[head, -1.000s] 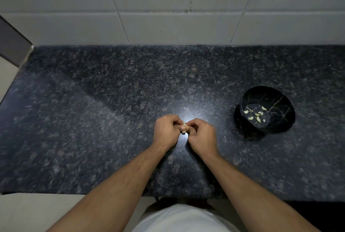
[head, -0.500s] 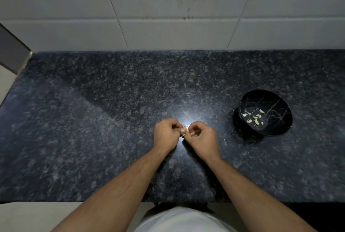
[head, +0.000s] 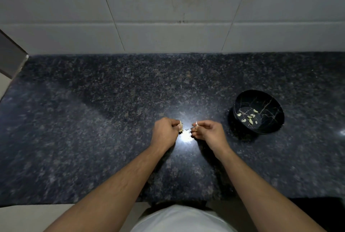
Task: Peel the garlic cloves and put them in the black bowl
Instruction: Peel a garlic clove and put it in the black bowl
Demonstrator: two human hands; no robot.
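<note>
Over dark counter (head: 93, 119), left hand (head: 164, 132) and right hand (head: 209, 132) have parted.

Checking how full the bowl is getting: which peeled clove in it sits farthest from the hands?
The clove at the upper right of the black bowl, lying alone; the other cloves cluster lower and to its left.

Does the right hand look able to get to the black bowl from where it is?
Probably yes: the right hand, pinching a garlic piece, sits just left of the black bowl, with only bare countertop between them.
</note>
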